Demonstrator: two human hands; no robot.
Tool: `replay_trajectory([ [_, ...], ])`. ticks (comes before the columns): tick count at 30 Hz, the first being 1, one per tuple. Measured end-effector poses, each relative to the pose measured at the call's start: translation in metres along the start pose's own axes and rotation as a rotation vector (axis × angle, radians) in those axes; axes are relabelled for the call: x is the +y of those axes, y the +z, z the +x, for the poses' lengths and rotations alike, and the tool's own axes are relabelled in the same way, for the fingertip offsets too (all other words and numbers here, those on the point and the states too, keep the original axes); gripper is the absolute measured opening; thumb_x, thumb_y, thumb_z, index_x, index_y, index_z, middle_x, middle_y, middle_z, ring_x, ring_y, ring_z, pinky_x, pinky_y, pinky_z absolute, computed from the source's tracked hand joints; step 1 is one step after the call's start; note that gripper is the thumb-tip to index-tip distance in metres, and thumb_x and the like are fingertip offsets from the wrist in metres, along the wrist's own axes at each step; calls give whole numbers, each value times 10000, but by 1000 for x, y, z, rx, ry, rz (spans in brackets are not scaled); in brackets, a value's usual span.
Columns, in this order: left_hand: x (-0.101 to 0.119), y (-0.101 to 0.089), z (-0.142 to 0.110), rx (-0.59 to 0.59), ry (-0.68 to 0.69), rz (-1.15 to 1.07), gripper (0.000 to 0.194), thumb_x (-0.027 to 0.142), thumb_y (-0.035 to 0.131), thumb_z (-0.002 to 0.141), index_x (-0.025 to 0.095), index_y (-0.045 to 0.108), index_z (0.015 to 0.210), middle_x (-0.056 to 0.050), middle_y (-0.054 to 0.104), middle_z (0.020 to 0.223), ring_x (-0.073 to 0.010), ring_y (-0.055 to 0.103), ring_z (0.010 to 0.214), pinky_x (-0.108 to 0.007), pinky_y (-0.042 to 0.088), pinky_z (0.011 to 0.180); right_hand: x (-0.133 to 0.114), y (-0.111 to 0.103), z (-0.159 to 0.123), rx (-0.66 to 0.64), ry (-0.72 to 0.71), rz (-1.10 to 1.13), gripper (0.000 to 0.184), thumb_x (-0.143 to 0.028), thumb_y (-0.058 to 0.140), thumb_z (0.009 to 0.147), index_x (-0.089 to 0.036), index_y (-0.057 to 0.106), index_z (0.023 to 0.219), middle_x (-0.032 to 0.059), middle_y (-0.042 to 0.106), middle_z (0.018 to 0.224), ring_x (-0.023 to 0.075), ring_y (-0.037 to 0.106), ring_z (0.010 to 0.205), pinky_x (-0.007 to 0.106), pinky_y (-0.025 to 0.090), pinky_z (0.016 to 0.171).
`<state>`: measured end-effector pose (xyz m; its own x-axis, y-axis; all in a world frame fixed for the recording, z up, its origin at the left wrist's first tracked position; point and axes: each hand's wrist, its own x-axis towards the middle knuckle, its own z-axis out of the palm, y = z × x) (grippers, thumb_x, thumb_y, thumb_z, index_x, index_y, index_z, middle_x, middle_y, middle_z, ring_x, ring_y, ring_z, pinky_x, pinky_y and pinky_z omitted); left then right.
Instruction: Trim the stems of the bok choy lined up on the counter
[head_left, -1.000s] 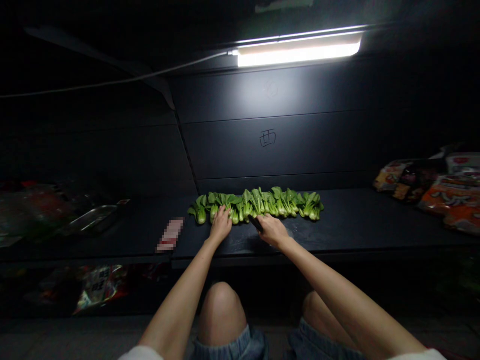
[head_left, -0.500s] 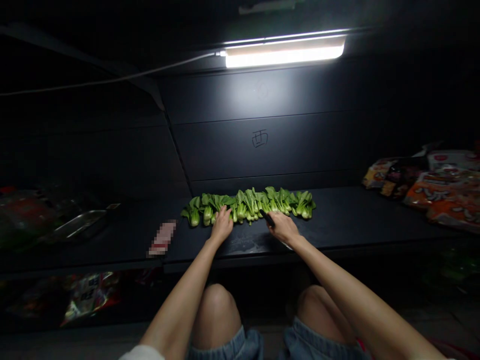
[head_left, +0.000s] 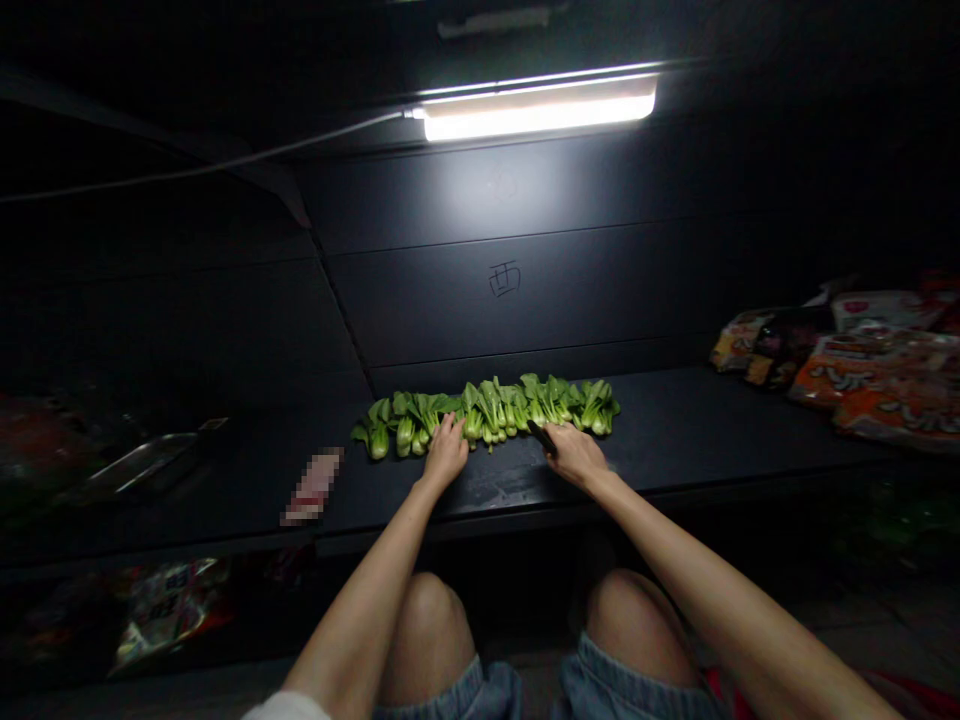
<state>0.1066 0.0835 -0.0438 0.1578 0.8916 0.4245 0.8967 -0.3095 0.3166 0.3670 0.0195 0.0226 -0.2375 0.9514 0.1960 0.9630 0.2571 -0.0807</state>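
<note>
A long row of green bok choy lies side by side on the dark shelf, leaves toward the back wall and pale stem ends toward me. My left hand rests against the stems left of the row's middle, its fingers stretched out and slightly apart; whether they pinch a stem is hard to see. My right hand is closed around a black-handled tool near the right part of the row. The handle's end points up and left; the rest of the tool is hidden by the hand.
A lit tube lamp hangs above, its cable running left. Snack bags lie on the shelf's right, a metal tray and a blurred-out pink item on its left. More bags sit below. My knees are under the shelf edge.
The view has shifted slightly, so the row, lamp and bags appear further left. My right hand with the black-handled tool has moved a little right along the row; my left hand stays at the stems.
</note>
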Motion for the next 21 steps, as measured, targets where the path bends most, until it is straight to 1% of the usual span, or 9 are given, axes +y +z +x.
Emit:
replay_trajectory([
  [5,7,3,2,-7,12,9,473,140,444,823,101,510,1290,-181,415,1443,-293,323,1384,-479,285,1128,10,1,-5,19,-16,-22,302,-203,511,835,-145,567,1126,115,664,1074,223,568,1047,259,396,805],
  [9,10,3,3,-22,13,30,471,145,441,829,110,508,1294,-170,416,1447,-291,315,1389,-475,277,1133,19,-1,-10,6,19,-22,273,-194,482,851,-162,573,1107,105,666,1075,218,574,1035,260,399,788],
  [12,14,4,4,-29,15,39,475,143,433,833,97,500,1301,-178,413,1447,-290,313,1390,-472,271,1136,26,-2,-13,-8,59,-30,268,-201,490,849,-166,577,1100,109,664,1073,219,571,1045,265,398,804],
  [21,26,17,9,-10,47,10,467,156,444,828,132,508,1290,-156,432,1440,-283,326,1383,-485,284,1125,43,-3,-18,22,119,-44,257,-233,494,860,-166,564,1098,111,661,1065,220,569,1044,259,404,800],
])
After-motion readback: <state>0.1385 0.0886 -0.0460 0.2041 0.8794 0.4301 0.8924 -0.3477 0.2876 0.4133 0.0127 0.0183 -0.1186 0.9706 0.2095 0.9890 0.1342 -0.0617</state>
